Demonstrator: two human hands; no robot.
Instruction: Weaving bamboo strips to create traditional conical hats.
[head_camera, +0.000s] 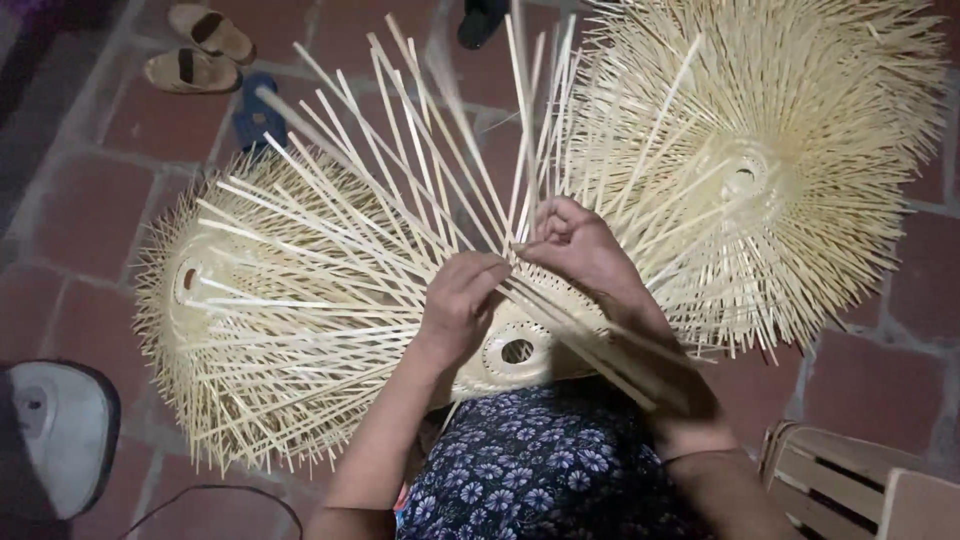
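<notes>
My left hand (462, 300) and right hand (578, 245) pinch thin bamboo strips (440, 170) fanning above my fingertips; they look light, springy, probably brittle, best gripped near the woven base (520, 345).

Woven bamboo piece (520, 345): pale, round, with 1 oval hole at the centre ringed by small perforations. It is held on the lap over blue floral cloth, tilted toward the camera. Long flat bamboo strips (400, 170) are fanned up and outward from its woven edge, loose at the ends. Strips are pinched at the weave edge by left hand (462, 300) and right hand (575, 248).
</notes>
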